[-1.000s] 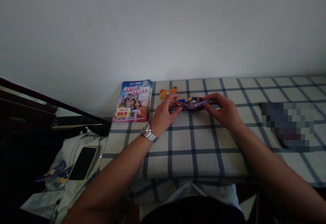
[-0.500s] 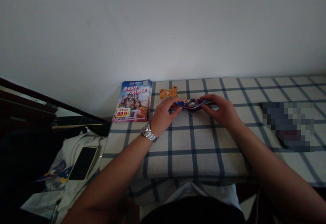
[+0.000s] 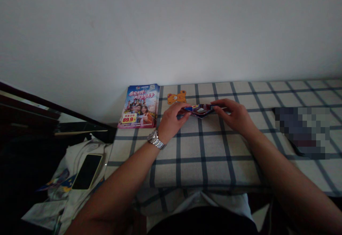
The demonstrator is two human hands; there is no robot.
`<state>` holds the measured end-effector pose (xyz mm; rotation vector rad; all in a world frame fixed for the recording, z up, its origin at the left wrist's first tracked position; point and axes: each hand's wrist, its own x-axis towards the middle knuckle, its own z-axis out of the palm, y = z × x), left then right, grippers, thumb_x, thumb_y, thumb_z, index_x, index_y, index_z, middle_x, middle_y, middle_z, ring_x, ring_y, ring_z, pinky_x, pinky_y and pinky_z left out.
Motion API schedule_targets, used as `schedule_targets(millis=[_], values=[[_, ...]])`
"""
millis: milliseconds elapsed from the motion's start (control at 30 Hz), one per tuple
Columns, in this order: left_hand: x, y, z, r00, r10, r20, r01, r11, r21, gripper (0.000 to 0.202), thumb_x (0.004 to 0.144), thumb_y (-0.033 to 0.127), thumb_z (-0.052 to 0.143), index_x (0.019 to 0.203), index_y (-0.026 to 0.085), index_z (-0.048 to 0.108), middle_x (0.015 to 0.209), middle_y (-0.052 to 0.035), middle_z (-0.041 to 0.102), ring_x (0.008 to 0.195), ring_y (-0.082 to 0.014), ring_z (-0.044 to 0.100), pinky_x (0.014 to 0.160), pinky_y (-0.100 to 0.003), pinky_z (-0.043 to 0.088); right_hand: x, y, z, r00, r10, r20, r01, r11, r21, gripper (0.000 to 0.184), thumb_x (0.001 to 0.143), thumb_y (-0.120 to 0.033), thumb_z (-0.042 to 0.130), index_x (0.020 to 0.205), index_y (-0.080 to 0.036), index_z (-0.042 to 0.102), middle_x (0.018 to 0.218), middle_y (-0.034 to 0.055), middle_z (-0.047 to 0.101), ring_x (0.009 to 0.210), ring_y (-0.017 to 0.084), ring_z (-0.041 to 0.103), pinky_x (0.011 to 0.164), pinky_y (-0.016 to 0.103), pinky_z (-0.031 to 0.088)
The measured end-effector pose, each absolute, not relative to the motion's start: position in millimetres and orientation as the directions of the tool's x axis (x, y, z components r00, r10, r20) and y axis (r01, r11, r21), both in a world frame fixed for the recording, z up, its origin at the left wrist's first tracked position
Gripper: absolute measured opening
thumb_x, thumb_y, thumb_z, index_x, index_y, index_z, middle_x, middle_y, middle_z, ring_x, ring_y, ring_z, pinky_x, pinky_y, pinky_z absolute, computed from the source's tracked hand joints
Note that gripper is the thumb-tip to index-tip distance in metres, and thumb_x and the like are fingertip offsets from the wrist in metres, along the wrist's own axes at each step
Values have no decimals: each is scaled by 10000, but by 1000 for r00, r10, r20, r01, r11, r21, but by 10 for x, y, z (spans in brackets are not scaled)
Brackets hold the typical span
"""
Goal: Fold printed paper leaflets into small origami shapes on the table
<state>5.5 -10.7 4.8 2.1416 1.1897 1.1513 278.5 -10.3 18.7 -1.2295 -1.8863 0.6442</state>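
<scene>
Folded paper (image 3: 200, 111): held between both hands over the cloth-covered bench (image 3: 190, 147), right of the leaflet stack (image 3: 140, 106); its near edge dips to a point mid-span. Whether it touches the cloth, I can't tell.
Left hand (image 3: 173, 119): fingers pinching the left end, just beside the bear figure (image 3: 176, 97).
Right hand (image 3: 235, 115): fingers pinching the opposite end.
Creases: I'd keep both pinches level and light — uneven pulling could buckle the folds or tear the paper.

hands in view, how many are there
2: the left hand holds the colourful paper at its left end, the right hand at its right end.
</scene>
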Motion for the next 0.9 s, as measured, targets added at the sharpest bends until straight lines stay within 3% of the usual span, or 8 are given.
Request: schedule_targets(millis=[667,900], values=[[35,-110,54,304,844,443,547,-535,644,232,941,150,713,1160,227,707,1136,-41,724,976,-167,725,931,-347,622,2777,-80,125,-254,920,299,544,391,-742,270,976,-431,647,1146,-247,748,1091,75,776,938,247,761,806,408,681],[31,-99,23,259,868,425,485,-497,719,162,960,215,718,1121,220,726,1106,-43,752,968,-161,740,894,-326,638,2779,-84,118,-279,909,309,561,416,-716,271,995,-432,629,1153,-249,751,1068,81,778,919,254,758,833,441,675]])
